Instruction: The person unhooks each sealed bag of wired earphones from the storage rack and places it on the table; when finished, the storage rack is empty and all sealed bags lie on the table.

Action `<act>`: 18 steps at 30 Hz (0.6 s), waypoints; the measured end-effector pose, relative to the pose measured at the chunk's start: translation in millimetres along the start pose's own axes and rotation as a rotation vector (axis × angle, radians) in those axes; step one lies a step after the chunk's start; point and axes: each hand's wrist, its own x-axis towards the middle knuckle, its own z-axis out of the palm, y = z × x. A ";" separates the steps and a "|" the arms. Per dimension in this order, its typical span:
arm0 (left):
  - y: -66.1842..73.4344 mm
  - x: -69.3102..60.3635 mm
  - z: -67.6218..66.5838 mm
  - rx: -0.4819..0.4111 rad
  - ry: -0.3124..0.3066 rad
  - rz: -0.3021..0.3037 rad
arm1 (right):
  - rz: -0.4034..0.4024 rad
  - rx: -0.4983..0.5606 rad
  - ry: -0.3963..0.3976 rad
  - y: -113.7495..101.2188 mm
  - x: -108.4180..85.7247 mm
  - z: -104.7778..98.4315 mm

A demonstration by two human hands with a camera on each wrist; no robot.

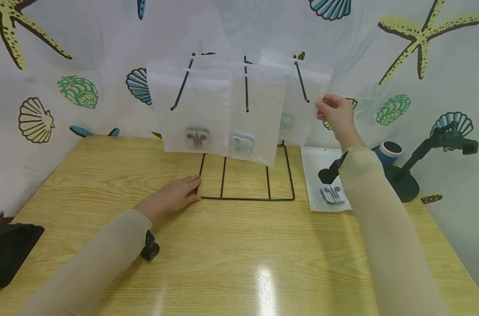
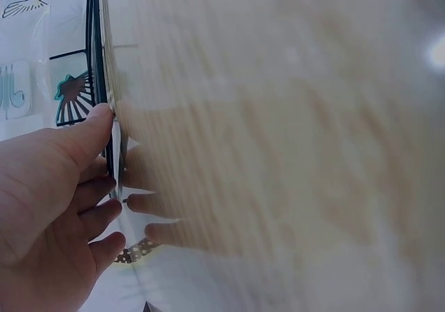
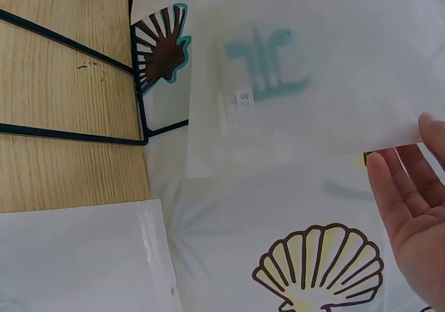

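Note:
A black wire display rack (image 1: 247, 199) stands on the table, three long hooks slanting out from its upper part. Frosted plastic bags hang there: a left bag (image 1: 192, 96) with a dark earphone shape, a middle bag (image 1: 263, 101) with a pale blue item, and a right bag (image 1: 298, 127). My right hand (image 1: 339, 118) pinches the right bag's edge beside the hook tip; the right wrist view shows a blurred teal earphone shape (image 3: 268, 69) inside. My left hand (image 1: 170, 195) rests at the rack base's front left corner, its thumb against the wire (image 2: 97, 69).
Another white bag (image 1: 316, 175) with earphones (image 1: 331, 194) lies flat right of the rack. Behind my right arm are a blue jar with a white lid (image 1: 388, 151) and a black stand (image 1: 405, 184). A black object (image 1: 14, 254) sits at the left edge; a patterned sheet (image 1: 105, 44) hangs behind.

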 end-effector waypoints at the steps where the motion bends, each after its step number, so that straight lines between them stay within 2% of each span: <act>1: -0.7 0.0 0.3 -0.002 0.002 0.001 | -0.005 -0.003 0.000 0.0 -0.7 0.4; 10: -4.0 -1.0 0.8 -0.024 0.028 0.019 | -0.060 -0.026 -0.011 -1.1 -6.1 0.6; 18: -5.9 -0.8 0.7 -0.029 0.042 0.043 | -0.091 0.010 -0.029 -2.9 -11.8 -1.4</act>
